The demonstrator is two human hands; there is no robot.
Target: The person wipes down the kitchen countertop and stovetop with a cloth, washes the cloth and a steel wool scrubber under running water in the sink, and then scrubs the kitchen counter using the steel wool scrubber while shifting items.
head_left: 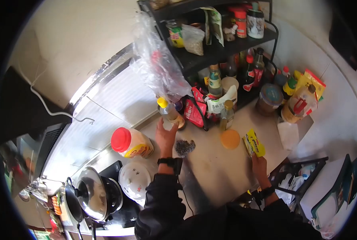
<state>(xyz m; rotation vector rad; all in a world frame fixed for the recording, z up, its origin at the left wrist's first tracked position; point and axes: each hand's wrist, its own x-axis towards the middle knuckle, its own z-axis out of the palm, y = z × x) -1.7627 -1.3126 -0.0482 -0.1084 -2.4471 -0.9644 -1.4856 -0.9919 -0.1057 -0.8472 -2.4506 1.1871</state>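
Note:
My left hand (166,138) reaches to a clear bottle with a yellow cap (171,112) near the wall, its fingers curled around the lower part. My right hand (259,165) grips a yellow packet (254,143) above the counter's right part. Between the hands lie a dark steel-wool scrubber (184,148) and a round orange lid or disc (230,139). Just behind the disc stands a small glass bottle (227,116). A big jar with a red lid (132,143) is left of my left hand.
A black shelf (226,50) with jars and bottles stands at the back. Red packets (195,113) lie before it. At left are a lidded pan (93,193) and a white lidded pot (135,180). Containers (270,98) and a black basket (298,174) are at right.

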